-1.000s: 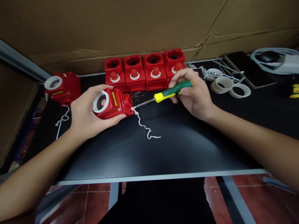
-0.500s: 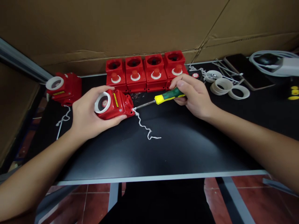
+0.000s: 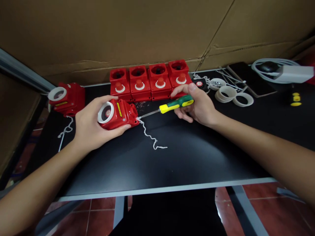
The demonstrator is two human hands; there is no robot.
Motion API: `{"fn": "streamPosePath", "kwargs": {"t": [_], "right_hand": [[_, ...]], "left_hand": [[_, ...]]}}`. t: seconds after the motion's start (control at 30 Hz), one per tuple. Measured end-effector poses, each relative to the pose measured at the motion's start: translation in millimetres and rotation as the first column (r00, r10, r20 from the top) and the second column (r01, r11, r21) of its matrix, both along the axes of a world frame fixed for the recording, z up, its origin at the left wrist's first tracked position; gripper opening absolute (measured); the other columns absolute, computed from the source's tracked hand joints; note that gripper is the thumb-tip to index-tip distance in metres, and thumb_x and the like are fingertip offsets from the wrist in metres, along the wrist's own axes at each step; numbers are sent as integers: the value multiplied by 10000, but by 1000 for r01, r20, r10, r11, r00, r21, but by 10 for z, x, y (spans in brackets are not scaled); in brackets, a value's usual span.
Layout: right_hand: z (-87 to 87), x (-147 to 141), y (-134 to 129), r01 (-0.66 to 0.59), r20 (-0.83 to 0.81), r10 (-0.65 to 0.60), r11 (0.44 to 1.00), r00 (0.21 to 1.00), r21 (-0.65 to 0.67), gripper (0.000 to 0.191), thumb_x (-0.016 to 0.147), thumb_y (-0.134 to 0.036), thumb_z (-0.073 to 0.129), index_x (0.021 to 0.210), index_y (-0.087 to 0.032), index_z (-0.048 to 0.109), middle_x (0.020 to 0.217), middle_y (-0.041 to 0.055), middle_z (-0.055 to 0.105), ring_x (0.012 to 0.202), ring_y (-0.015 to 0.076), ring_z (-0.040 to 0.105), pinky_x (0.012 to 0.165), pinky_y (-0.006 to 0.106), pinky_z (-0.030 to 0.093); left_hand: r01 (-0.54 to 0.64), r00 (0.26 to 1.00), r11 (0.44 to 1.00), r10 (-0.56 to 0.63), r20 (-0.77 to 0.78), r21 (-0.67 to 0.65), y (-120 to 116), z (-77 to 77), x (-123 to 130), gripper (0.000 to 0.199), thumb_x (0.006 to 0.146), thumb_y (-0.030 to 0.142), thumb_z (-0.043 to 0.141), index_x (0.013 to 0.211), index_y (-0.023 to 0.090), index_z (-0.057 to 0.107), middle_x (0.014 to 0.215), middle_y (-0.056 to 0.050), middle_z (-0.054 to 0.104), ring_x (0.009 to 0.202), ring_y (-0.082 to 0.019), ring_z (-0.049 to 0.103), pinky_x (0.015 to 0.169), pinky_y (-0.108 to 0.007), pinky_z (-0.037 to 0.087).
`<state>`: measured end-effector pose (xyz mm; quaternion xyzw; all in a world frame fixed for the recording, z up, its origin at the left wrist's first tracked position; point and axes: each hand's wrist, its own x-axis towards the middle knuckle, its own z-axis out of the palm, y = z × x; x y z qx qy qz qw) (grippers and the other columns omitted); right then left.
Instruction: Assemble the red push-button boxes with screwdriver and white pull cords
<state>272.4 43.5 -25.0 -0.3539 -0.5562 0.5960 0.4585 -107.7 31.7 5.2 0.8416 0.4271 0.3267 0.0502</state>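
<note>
A red housing (image 3: 126,114) with a white ring around its round window lies tilted on the black table, and my left hand (image 3: 91,121) is wrapped around its ringed end. My right hand (image 3: 200,105) has the yellow and green handle of a screwdriver (image 3: 172,105) between thumb and fingers, the lower fingers spread loosely away from it. The screwdriver's tip touches the corner of the housing at a small screw. From that same corner a thin white chain or cord (image 3: 150,136) trails over the table.
Several red housings (image 3: 139,89) with red buttons stand in a row along the cardboard wall (image 3: 147,29). Another red housing (image 3: 75,98) sits at left. White rings (image 3: 243,99), a phone (image 3: 251,78), a cable with a white adapter (image 3: 292,74) and a yellow-black tool (image 3: 296,99) lie at right.
The fingers of my right hand have loosened and spread around the screwdriver handle. The tip remains at the housing's corner, and my left hand keeps its hold. The whole view has shifted slightly.
</note>
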Motion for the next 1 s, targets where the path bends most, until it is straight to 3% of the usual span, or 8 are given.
{"fn": "streamPosePath", "kwargs": {"t": [0.07,0.17,0.43,0.67,0.73,0.8,0.9,1.0], "right_hand": [[15,-14,-12,18,32,-18,1000,999,-16,734,1004,-968,798,1075,-247,677,570,-104,491,357,100,359,337,240,202],[32,-33,-7,38,25,-39,999,999,20,673,985,-871,915,1019,-230,713,618,-118,406,439,79,345,372,214,209],[-102,-33,48,140,-12,-140,972,990,189,554,974,-739,972,1108,-258,733,859,-38,617,549,94,461,460,267,348],[-58,-25,46,136,-12,-137,961,990,241,454,772,-337,978,1136,-290,710,1026,3,722,839,184,671,754,325,631],[-40,-36,31,143,-21,-143,959,990,244,500,776,-422,1017,1144,-297,702,1102,25,754,920,206,707,793,340,672],[-39,-45,15,136,-38,-131,967,991,216,594,819,-622,1041,1163,-300,681,1117,32,782,854,200,736,694,327,656],[-35,-37,-11,112,10,-114,985,993,131,670,978,-887,877,1185,-285,671,872,-14,740,525,145,624,421,269,427],[-9,-14,-26,95,140,-110,990,984,105,703,1067,-938,749,1077,-236,734,675,-76,534,409,90,438,361,248,267]], "left_hand": [[-1,1000,1000,1,11,-11,0,-11,-3,716,945,735,952,1571,462,735,1473,7,872,1259,-448,892,1063,-715,730],[10,1000,1000,-9,28,-24,3,-34,-7,745,928,696,983,1599,488,734,1505,2,865,1312,-468,883,1115,-740,720],[28,999,1000,-28,25,9,6,-40,-19,762,930,692,1006,1608,485,724,1509,-10,873,1306,-451,889,1110,-691,736],[7,1000,1000,-6,26,-29,6,-11,1,750,916,735,967,1571,450,738,1483,6,867,1288,-472,884,1082,-741,714],[12,1000,999,-11,27,-39,15,-12,-6,767,904,723,965,1583,445,739,1481,6,861,1289,-490,879,1077,-763,694],[20,1000,999,-19,23,-35,21,-13,-15,787,896,711,966,1600,445,734,1495,5,857,1292,-497,876,1064,-764,680],[19,1000,999,-19,13,-28,13,-13,-16,788,898,698,973,1608,460,727,1506,14,857,1289,-488,874,1054,-747,682],[5,1000,1000,-5,21,-27,-5,-8,-2,744,918,709,973,1583,477,736,1478,16,867,1261,-468,878,1058,-732,706]]}}
